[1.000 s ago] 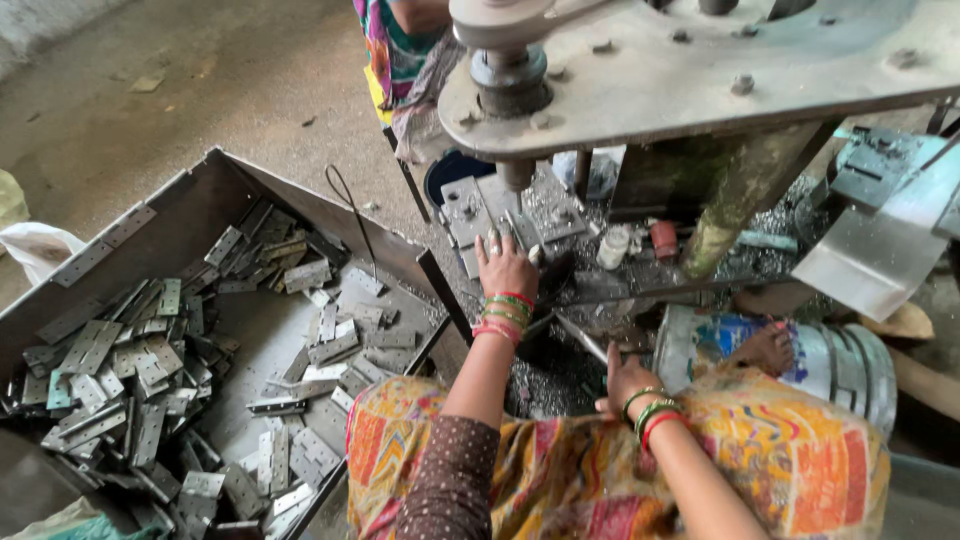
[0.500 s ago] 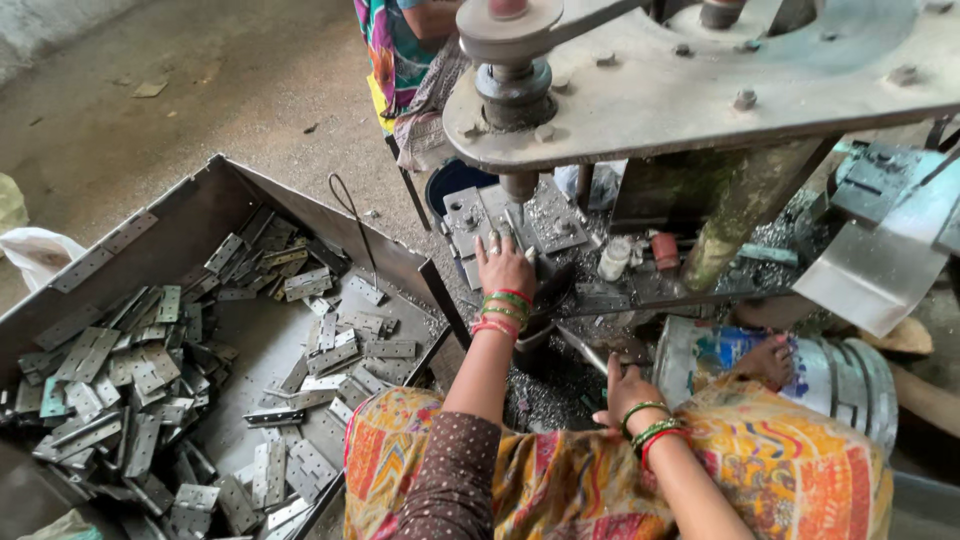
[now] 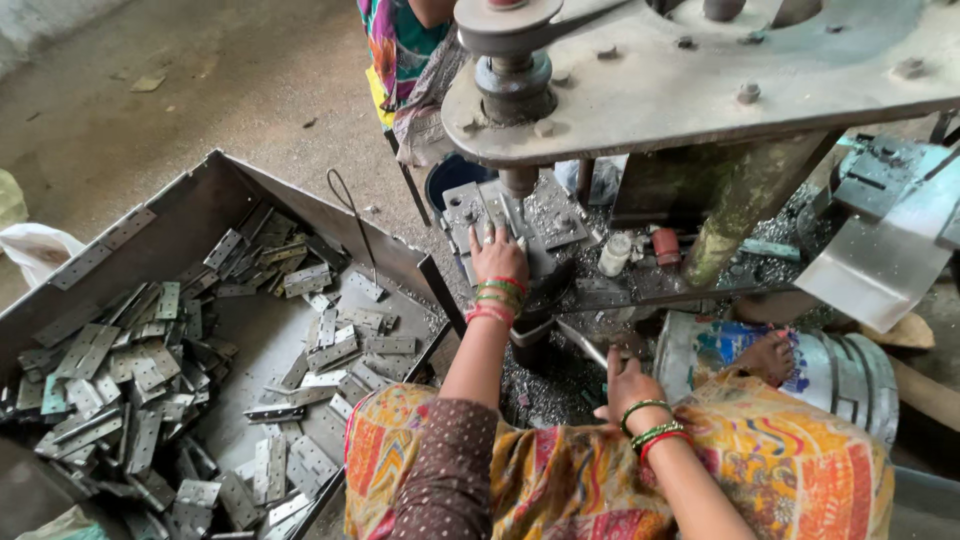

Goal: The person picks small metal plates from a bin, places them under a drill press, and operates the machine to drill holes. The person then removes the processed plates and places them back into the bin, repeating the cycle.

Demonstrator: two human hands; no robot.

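Head view: left hand (image 3: 497, 255) flat on metal plate (image 3: 500, 215) right under press ram (image 3: 518, 180), fingers spread, grip gripping nothing. Risk, my read: ram drops, fingers crushed. Right hand (image 3: 628, 385) near side of press, curled round thin rod (image 3: 590, 345), closure unclear. Hinge tray (image 3: 190, 200) left of press.
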